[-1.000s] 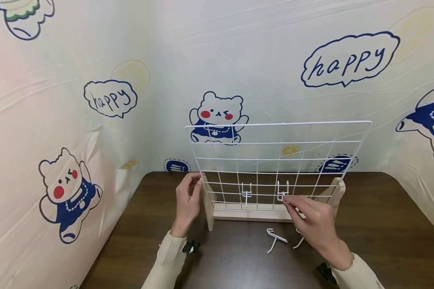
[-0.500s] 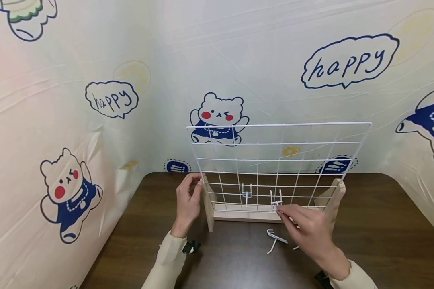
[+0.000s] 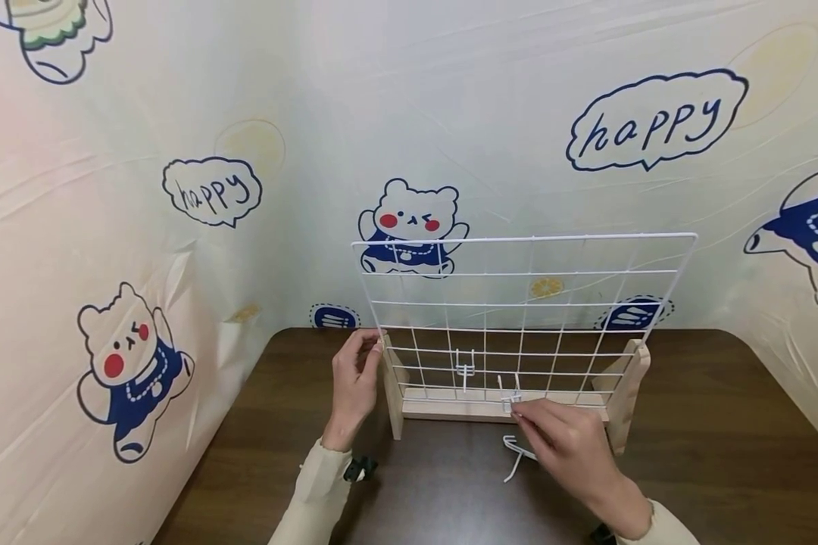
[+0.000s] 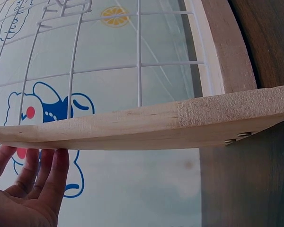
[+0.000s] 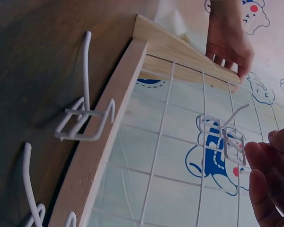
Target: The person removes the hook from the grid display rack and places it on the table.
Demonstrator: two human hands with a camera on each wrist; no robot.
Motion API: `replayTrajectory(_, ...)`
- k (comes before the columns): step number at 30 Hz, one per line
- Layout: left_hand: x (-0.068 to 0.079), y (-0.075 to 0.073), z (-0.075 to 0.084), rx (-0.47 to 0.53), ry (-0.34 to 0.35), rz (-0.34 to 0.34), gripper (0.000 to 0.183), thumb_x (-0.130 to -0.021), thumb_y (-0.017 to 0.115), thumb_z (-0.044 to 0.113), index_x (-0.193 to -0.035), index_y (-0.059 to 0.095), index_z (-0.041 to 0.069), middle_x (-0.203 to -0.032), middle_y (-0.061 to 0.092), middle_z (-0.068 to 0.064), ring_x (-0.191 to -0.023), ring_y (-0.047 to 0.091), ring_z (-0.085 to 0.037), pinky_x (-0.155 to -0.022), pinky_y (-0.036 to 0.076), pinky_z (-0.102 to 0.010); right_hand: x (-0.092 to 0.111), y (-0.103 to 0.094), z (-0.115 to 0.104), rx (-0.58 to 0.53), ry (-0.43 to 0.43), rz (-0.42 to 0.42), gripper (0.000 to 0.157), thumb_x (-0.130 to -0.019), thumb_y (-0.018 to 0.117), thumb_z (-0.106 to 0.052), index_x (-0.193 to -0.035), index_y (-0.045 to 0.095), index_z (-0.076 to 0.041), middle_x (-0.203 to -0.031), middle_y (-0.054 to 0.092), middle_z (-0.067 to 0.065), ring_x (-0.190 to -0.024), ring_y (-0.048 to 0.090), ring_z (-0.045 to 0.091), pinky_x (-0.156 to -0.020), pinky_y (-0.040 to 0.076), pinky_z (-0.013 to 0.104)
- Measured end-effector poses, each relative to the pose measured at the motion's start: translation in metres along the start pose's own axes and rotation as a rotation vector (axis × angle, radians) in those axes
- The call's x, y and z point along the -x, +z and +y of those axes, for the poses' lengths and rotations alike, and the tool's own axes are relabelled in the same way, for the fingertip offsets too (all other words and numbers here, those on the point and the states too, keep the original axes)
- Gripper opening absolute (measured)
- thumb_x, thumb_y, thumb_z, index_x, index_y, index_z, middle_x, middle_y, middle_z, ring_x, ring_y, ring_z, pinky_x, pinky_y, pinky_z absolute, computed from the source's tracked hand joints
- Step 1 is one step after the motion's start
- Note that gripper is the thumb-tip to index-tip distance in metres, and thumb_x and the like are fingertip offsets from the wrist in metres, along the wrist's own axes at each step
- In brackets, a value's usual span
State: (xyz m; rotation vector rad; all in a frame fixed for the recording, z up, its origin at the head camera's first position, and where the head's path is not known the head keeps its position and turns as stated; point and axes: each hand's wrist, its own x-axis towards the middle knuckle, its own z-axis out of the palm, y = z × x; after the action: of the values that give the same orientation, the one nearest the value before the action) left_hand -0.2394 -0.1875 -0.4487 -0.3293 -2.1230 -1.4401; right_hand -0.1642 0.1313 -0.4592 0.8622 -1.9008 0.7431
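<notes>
A white wire grid (image 3: 532, 304) stands upright in a pale wooden stand (image 3: 436, 407). My left hand (image 3: 356, 386) holds the upper end of the stand's left side panel (image 4: 132, 127), with fingers along its outer face. My right hand (image 3: 572, 454) pinches a white wire hook (image 3: 511, 400) in front of the grid's lowest rows. In the right wrist view that held hook (image 5: 234, 150) is at the fingertips; whether it touches the grid I cannot tell. Another white wire hook (image 3: 465, 369) hangs on the grid, left of the held one.
Loose on the dark wooden table (image 3: 409, 492) lies a hook (image 3: 516, 456), partly behind my right hand. The right wrist view shows a further loose hook (image 5: 31, 189) at its lower left. A patterned cloth (image 3: 300, 113) surrounds the table behind and at the sides.
My right hand has moved down and left with the hook, from the grid's lower wires toward the base board. The left hand has stayed on the side panel.
</notes>
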Motion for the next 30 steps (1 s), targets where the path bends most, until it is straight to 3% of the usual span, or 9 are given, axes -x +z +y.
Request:
replayTrajectory(17,0.000,-0.003,0.001,0.011,-0.012,-0.023,0.019,-0.102,0.058,0.004,-0.116,0.071,0.000,-0.114,0.074,-0.014,-0.100,0.067,-0.014,-0.085,0.055,-0.013,0.013,0.018,-0.005,-0.037,0.028,-0.106,0.036,-0.109,0.052,-0.030,-0.091,0.079,-0.015,-0.083,0.079,-0.008,-0.068,0.074,0.007,-0.060,0.057,0.024)
replayTrajectory(24,0.000,-0.003,0.000,0.022,-0.010,-0.027,0.018,-0.102,0.059,0.004,-0.115,0.071,0.000,-0.115,0.074,-0.014,-0.101,0.070,-0.023,-0.084,0.055,-0.013,0.020,0.026,-0.007,-0.041,0.022,-0.153,0.027,-0.106,0.059,-0.024,-0.090,0.078,-0.015,-0.083,0.079,-0.008,-0.068,0.074,0.007,-0.059,0.057,0.025)
replayTrajectory(30,-0.001,-0.003,0.000,0.022,-0.004,-0.028,0.018,-0.102,0.059,0.004,-0.115,0.071,0.001,-0.115,0.074,-0.014,-0.100,0.069,-0.021,-0.084,0.055,-0.013,0.022,0.032,-0.009,-0.015,-0.006,-0.192,0.015,-0.100,0.066,-0.019,-0.090,0.077,-0.016,-0.081,0.077,-0.010,-0.068,0.073,0.005,-0.058,0.056,0.026)
